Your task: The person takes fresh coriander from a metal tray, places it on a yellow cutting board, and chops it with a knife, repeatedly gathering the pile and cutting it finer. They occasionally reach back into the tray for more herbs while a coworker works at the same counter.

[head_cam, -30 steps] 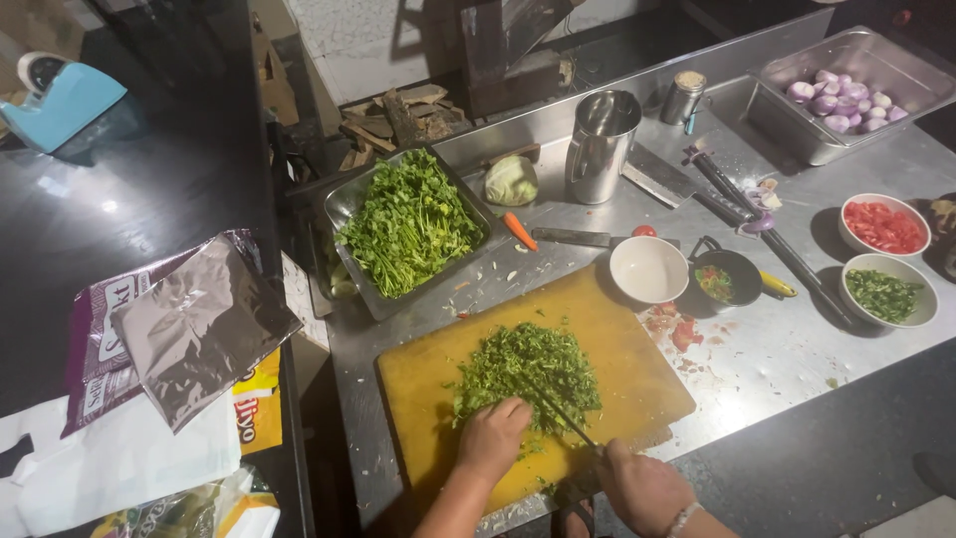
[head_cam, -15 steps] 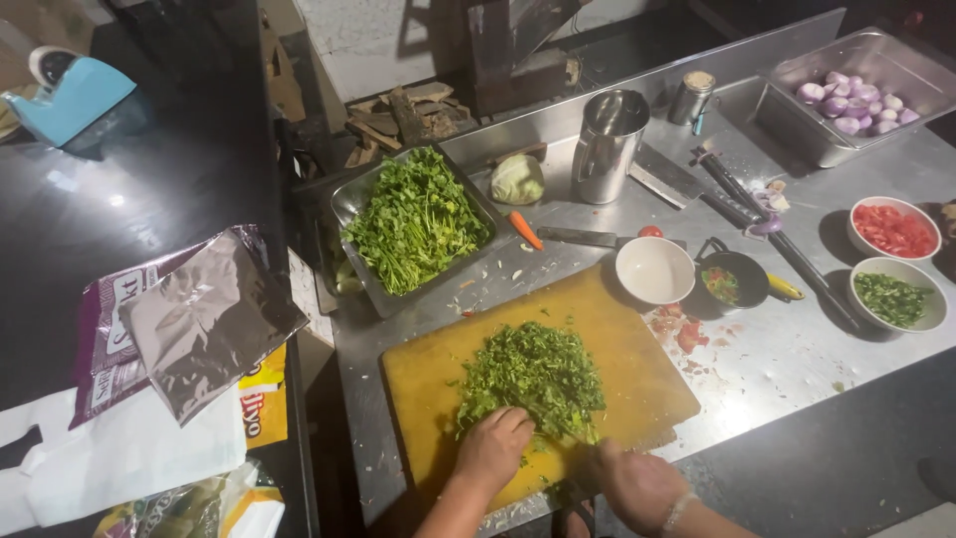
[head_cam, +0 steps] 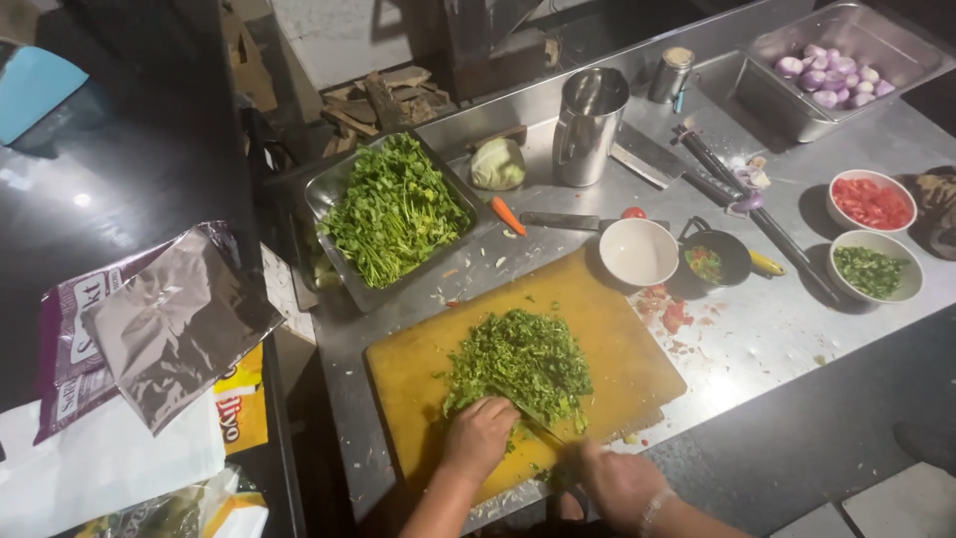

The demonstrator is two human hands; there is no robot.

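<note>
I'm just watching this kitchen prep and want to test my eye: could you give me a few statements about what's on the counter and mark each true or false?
1. The left hand rests on the pile of chopped greens on the yellow cutting board. True.
2. The right hand holds a knife at the pile's near edge. True.
3. The metal tray beside the board holds tomatoes. False: it holds uncut leafy greens.
4. The white bowl next to the board is full of onions. False: it looks empty; the peeled onions are in the far steel pan.
5. A steel jug stands behind the board. True.
</note>
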